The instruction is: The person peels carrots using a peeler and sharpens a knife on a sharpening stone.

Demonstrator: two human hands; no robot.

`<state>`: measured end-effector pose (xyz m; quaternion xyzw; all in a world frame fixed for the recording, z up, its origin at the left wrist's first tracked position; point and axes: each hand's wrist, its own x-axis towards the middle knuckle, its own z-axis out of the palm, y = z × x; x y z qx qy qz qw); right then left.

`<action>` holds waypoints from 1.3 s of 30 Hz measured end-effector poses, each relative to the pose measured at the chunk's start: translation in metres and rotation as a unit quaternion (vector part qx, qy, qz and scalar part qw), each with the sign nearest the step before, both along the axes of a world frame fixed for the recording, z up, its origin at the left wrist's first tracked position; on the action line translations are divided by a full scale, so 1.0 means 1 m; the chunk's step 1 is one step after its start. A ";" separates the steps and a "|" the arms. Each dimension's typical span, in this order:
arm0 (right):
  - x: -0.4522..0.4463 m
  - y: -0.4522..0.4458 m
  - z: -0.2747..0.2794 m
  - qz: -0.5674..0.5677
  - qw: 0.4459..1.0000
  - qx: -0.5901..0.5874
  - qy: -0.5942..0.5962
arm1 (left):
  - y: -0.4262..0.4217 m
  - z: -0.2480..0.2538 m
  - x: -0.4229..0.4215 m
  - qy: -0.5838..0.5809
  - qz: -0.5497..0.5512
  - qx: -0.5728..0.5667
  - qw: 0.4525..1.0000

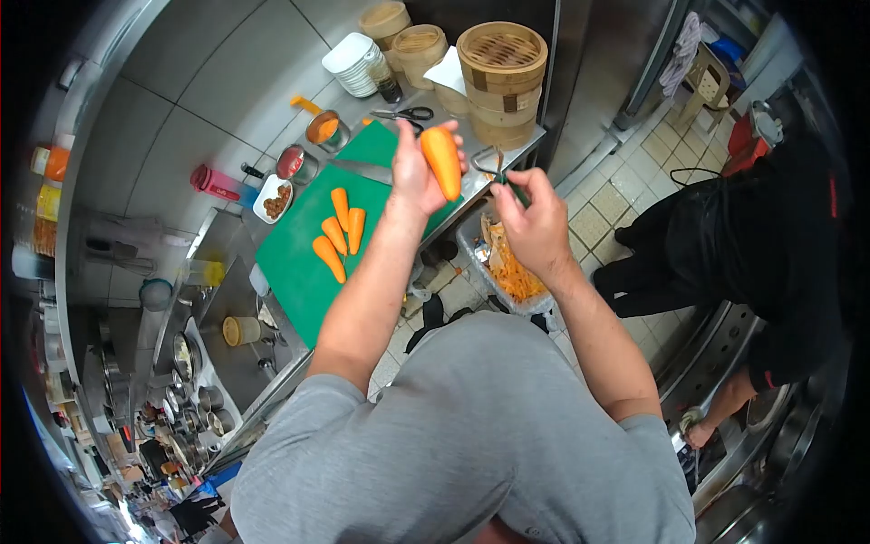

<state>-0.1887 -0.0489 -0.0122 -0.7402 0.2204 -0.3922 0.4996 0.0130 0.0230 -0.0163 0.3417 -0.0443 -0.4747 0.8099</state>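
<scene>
A peeled carrot point(441, 163) rests in my left hand point(412, 174), its fingers curled behind it. My right hand point(535, 218) grips a peeler point(490, 161) by its dark handle, the metal head a little to the right of the carrot and apart from it. Below both hands, a plastic-lined bin point(517, 272) holds orange peelings. Several peeled carrots point(333, 234) lie on the green cutting board point(294, 258). Near the board's far edge is a knife point(362, 170), its blade partly behind my left wrist.
Bamboo steamers point(503, 86), stacked white dishes point(353, 65) and scissors point(412, 114) stand along the counter's back. A small dish of brown food point(272, 199) sits beside the board. The sink point(237, 299) is at left. A co-worker in black point(743, 236) stands at right by the stove.
</scene>
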 end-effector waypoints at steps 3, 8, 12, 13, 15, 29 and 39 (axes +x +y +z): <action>0.008 -0.012 0.024 0.008 0.999 -0.030 -0.009 | -0.003 0.007 -0.022 -0.185 -0.006 0.071 0.980; 0.006 -0.024 0.052 0.105 0.986 -0.123 0.032 | 0.000 0.030 -0.032 -0.234 -0.008 0.093 0.968; -0.008 -0.054 0.036 0.134 0.985 -0.055 0.090 | 0.014 0.029 -0.016 -0.246 -0.110 0.056 0.961; -0.012 -0.058 0.035 0.122 0.986 -0.067 0.088 | 0.016 0.029 -0.016 -0.245 -0.108 0.056 0.962; -0.016 -0.053 0.048 0.124 0.989 -0.053 0.058 | 0.015 0.031 -0.018 -0.265 -0.099 0.101 0.954; 0.008 -0.020 0.040 0.075 0.997 -0.022 -0.022 | -0.007 0.017 -0.023 -0.159 -0.081 0.025 0.984; -0.031 0.013 -0.001 0.064 0.993 -0.031 0.099 | -0.002 0.008 0.001 -0.069 -0.001 -0.044 0.997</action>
